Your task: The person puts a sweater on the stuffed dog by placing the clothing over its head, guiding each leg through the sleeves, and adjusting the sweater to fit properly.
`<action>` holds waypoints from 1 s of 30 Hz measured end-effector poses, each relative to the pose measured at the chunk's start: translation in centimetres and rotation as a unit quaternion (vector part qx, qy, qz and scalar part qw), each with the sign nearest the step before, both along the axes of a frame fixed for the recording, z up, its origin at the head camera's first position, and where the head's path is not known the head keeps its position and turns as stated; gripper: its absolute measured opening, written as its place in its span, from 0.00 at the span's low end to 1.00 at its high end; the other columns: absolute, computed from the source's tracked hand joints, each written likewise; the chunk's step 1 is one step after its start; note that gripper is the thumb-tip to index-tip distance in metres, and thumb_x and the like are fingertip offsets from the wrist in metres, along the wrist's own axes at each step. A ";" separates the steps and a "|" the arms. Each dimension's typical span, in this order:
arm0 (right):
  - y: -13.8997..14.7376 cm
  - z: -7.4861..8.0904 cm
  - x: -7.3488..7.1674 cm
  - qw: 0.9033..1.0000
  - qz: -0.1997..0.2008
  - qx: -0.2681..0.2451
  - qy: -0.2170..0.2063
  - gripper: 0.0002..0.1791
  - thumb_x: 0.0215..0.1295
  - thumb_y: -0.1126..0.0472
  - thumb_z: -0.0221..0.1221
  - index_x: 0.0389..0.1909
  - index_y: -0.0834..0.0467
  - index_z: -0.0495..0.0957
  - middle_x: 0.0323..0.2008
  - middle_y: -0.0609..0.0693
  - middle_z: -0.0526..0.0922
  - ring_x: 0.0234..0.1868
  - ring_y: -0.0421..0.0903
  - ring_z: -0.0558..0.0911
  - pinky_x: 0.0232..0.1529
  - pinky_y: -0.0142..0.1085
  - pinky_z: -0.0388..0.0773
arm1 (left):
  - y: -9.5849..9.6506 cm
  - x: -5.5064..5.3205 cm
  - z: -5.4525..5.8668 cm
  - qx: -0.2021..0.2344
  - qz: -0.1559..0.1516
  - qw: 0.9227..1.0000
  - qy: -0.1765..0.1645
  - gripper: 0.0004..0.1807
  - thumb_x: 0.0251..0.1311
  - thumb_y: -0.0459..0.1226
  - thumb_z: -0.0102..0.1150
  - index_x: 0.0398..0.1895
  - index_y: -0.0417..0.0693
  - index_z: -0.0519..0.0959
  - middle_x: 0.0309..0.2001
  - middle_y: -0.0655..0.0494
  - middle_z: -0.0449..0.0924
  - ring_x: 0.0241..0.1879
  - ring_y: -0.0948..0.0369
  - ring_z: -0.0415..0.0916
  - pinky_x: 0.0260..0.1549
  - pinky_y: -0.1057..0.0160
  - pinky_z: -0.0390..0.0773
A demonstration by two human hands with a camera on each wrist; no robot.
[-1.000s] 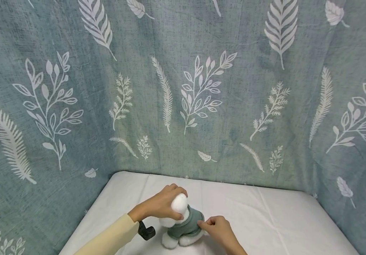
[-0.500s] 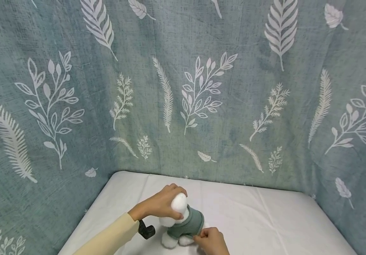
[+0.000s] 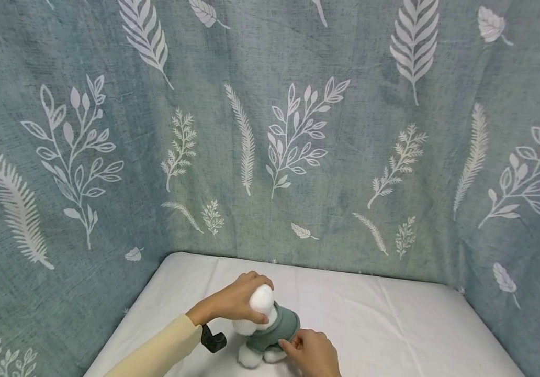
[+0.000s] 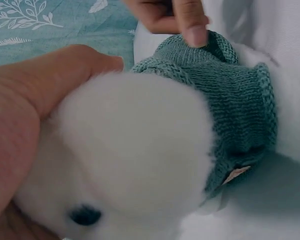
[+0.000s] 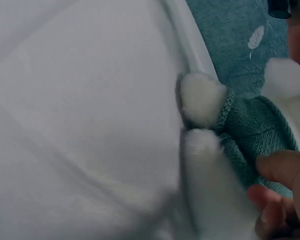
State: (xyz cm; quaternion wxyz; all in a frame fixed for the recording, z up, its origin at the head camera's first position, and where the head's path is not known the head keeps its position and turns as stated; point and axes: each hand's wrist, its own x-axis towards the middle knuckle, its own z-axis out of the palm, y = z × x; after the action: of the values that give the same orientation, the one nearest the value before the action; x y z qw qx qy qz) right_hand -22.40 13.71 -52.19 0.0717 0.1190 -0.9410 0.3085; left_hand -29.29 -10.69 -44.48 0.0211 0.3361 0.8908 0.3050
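A white plush animal [image 3: 261, 299] wearing a green knitted sweater [image 3: 283, 325] is on the white surface, its pale paws at the near side. My left hand [image 3: 238, 299] grips its head from behind and above; in the left wrist view a dark eye [image 4: 85, 215] shows below the fingers. At the sweater's lower hem, my right hand [image 3: 314, 353] pinches the knit between thumb and forefinger. The right wrist view has the thumb [image 5: 280, 167] lying on the green knit, close to a furry leg [image 5: 210, 175]. Part of the toy's rear is hidden behind the right hand.
A white cloth [image 3: 369, 314] covers the table, with creases running across it. Blue-green curtains [image 3: 251, 157] with white leaf prints enclose the back and both sides. A black wrist device [image 3: 213, 339] sits below the left forearm.
My right hand has moved from the sweater's back edge down and toward the near hem, then slightly up. The left hand keeps its grip on the head, nearly still.
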 end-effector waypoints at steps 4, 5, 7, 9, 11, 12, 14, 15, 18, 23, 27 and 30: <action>-1.1 1.3 -0.4 0.999 0.010 0.006 0.049 0.21 0.63 0.39 0.68 0.22 0.48 0.75 0.15 0.37 0.68 0.15 0.34 0.67 0.16 0.30 0.67 | -0.1 0.1 -0.1 -0.003 0.004 1.000 -0.003 0.33 0.52 0.52 0.78 0.60 0.63 0.75 0.57 0.55 0.71 0.53 0.56 0.68 0.39 0.57 0.78; -1.4 1.5 -0.6 0.998 0.015 0.003 0.057 0.21 0.63 0.38 0.68 0.24 0.48 0.75 0.16 0.37 0.68 0.15 0.33 0.67 0.17 0.30 0.67 | -0.1 0.1 -0.1 -0.003 0.004 1.000 -0.003 0.33 0.52 0.52 0.78 0.60 0.62 0.75 0.57 0.55 0.71 0.53 0.55 0.68 0.39 0.57 0.78; -2.0 1.9 -1.0 0.997 0.018 -0.006 0.070 0.20 0.62 0.38 0.68 0.27 0.48 0.76 0.17 0.36 0.69 0.16 0.33 0.67 0.17 0.29 0.67 | -0.1 0.1 -0.1 -0.003 0.005 1.000 -0.003 0.32 0.52 0.52 0.78 0.60 0.64 0.74 0.58 0.55 0.71 0.53 0.55 0.68 0.39 0.57 0.78; -2.5 2.3 -1.1 0.997 0.020 -0.012 0.079 0.19 0.63 0.39 0.68 0.29 0.49 0.77 0.18 0.36 0.69 0.17 0.32 0.67 0.18 0.30 0.68 | 0.0 0.1 -0.2 -0.003 0.004 1.000 -0.002 0.32 0.52 0.51 0.78 0.60 0.64 0.74 0.58 0.54 0.71 0.54 0.56 0.68 0.39 0.57 0.78; -2.9 2.4 -1.1 0.996 0.016 -0.015 0.089 0.19 0.64 0.38 0.68 0.30 0.50 0.78 0.19 0.36 0.70 0.17 0.32 0.67 0.19 0.30 0.68 | 0.1 0.1 -0.3 -0.003 0.000 1.000 0.001 0.33 0.51 0.52 0.78 0.60 0.63 0.74 0.59 0.54 0.71 0.54 0.56 0.68 0.39 0.58 0.77; -3.0 2.5 -1.1 0.996 0.010 -0.015 0.089 0.19 0.64 0.39 0.68 0.31 0.50 0.78 0.19 0.36 0.71 0.18 0.32 0.68 0.19 0.30 0.68 | 0.2 0.0 -0.3 -0.003 -0.001 1.000 0.002 0.33 0.51 0.52 0.77 0.60 0.64 0.74 0.59 0.54 0.71 0.53 0.56 0.68 0.39 0.59 0.77; -3.2 2.7 -0.9 0.997 -0.003 -0.013 0.082 0.19 0.65 0.40 0.67 0.31 0.50 0.78 0.19 0.36 0.71 0.18 0.33 0.69 0.19 0.31 0.68 | 0.2 0.0 -0.3 -0.002 -0.004 1.000 0.003 0.33 0.51 0.53 0.78 0.60 0.63 0.74 0.58 0.54 0.71 0.53 0.57 0.68 0.39 0.60 0.77; -3.2 2.7 -0.9 0.997 -0.010 -0.012 0.075 0.18 0.66 0.40 0.66 0.31 0.50 0.78 0.19 0.37 0.72 0.18 0.33 0.69 0.19 0.32 0.68 | 0.3 -0.1 -0.4 -0.001 -0.005 1.000 0.004 0.33 0.51 0.53 0.78 0.60 0.62 0.74 0.58 0.54 0.71 0.53 0.57 0.68 0.39 0.60 0.77; -3.2 2.9 -1.0 0.998 -0.028 -0.014 0.048 0.18 0.68 0.41 0.65 0.32 0.51 0.77 0.20 0.38 0.73 0.18 0.35 0.71 0.20 0.33 0.69 | 0.3 -0.1 -0.4 0.000 -0.004 1.000 0.002 0.33 0.52 0.53 0.78 0.61 0.61 0.74 0.58 0.54 0.71 0.53 0.56 0.68 0.39 0.59 0.77; -3.4 3.2 -1.7 0.998 -0.022 -0.045 0.032 0.11 0.68 0.52 0.64 0.28 0.52 0.77 0.18 0.40 0.73 0.18 0.37 0.71 0.19 0.34 0.69 | 0.2 0.0 -0.2 0.000 0.000 1.000 0.006 0.34 0.52 0.52 0.78 0.61 0.59 0.75 0.57 0.55 0.71 0.53 0.56 0.68 0.39 0.59 0.77; -3.8 3.2 -2.2 0.996 0.009 -0.082 0.042 0.07 0.65 0.59 0.64 0.28 0.52 0.78 0.18 0.39 0.73 0.18 0.36 0.71 0.21 0.32 0.69 | 0.2 0.1 -0.2 0.001 -0.001 1.000 0.016 0.33 0.50 0.51 0.78 0.59 0.61 0.75 0.56 0.55 0.71 0.52 0.57 0.68 0.39 0.61 0.77; -3.9 3.2 -2.3 0.994 0.025 -0.094 0.045 0.06 0.67 0.59 0.64 0.30 0.52 0.80 0.18 0.38 0.74 0.18 0.34 0.70 0.21 0.30 0.70 | 0.1 0.1 -0.1 0.007 -0.006 1.000 0.010 0.36 0.50 0.51 0.79 0.62 0.59 0.74 0.56 0.55 0.71 0.51 0.57 0.68 0.38 0.61 0.77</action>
State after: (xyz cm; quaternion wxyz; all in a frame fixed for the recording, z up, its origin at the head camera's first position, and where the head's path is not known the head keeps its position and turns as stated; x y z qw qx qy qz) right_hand -24.66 9.78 -49.03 0.1169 0.1491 -0.9005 0.3915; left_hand -29.23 -10.63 -44.54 0.0121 0.3447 0.8869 0.3074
